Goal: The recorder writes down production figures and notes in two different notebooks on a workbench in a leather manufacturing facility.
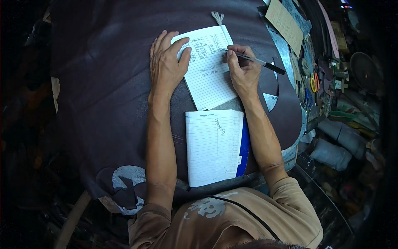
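Observation:
A lined notebook (209, 79) lies open on a dark leather sheet (103, 83), with handwriting on its upper part. My left hand (166, 62) lies flat on the notebook's left edge, fingers spread, pinning the page. My right hand (242, 70) grips a black pen (265, 64), whose tip rests on the page near the right margin. A second, larger lined notebook (213, 147) with a blue cover edge lies closer to me, between my forearms.
A tan paper pattern piece (285, 23) lies at the top right. Scissors with coloured handles (314, 83) and cluttered tools crowd the right side. Grey rolled material (338, 139) sits at the lower right. A white string tassel (217, 17) lies above the notebook.

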Tool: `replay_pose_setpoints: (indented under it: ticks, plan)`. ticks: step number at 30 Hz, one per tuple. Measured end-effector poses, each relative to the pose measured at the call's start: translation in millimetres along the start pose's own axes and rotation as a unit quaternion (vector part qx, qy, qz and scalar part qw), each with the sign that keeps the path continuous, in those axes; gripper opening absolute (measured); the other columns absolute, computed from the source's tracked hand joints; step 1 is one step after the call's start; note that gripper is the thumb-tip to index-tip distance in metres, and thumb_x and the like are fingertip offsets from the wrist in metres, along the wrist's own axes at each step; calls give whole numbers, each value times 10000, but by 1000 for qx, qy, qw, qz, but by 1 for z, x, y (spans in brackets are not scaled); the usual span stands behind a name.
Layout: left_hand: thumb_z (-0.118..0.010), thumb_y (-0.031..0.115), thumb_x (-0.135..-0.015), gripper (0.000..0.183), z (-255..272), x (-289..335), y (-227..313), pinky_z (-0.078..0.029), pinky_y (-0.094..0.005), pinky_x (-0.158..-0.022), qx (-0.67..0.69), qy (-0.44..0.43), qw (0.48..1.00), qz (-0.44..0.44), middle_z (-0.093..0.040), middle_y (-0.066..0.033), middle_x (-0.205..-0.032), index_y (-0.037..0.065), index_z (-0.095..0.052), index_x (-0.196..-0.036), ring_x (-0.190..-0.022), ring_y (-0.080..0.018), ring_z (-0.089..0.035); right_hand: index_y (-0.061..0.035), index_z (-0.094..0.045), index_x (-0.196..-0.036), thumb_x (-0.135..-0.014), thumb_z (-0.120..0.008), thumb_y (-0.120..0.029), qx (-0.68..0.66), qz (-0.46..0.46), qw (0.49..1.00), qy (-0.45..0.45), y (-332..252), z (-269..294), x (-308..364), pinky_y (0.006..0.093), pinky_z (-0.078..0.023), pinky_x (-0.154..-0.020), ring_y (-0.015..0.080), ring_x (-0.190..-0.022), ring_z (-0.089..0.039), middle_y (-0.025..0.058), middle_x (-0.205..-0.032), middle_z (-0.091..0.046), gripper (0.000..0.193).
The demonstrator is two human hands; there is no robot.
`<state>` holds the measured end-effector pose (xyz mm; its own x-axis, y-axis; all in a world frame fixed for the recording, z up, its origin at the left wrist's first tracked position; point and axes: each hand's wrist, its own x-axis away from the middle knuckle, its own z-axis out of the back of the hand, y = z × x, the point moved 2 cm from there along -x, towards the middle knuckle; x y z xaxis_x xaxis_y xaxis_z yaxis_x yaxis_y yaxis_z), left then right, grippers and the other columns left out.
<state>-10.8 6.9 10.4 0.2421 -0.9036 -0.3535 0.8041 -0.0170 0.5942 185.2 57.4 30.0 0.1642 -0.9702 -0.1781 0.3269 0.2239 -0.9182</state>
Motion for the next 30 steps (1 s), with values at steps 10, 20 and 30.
replay_pose_setpoints:
  ticks: [10, 20, 30]
  plan:
    - [-567, 238, -950, 291, -5, 3, -9, -310, -459, -1124, -4, 16, 1000, -4, -580, -147, -1332, 83, -703, -1156, -1325, -350, -450, 10, -670, -1005, -909, -638, -120, 3, 73, 997, 29, 2, -2, 3, 251, -481, -610, 104, -690, -607, 71, -801, -675, 164]
    - [-597, 124, -873, 278, 4, -10, 1, -352, -456, -1093, 1, 39, 998, -39, -598, -198, -1277, 11, -680, -1113, -1277, -377, -487, 17, -563, -1247, -933, -621, -439, 27, 56, 998, -22, 3, 3, -7, 433, -537, -892, 286, -1037, -655, 202, -1128, -667, 556]
    - [-472, 200, -976, 318, -8, -2, -1, -307, -451, -1127, -7, 24, 1000, -5, -585, -135, -1334, 80, -688, -1178, -1321, -351, -453, -17, -665, -1100, -990, -496, -114, 86, 61, 993, -48, -52, 39, -3, 297, -555, -726, 169, -814, -703, 116, -916, -720, 224]
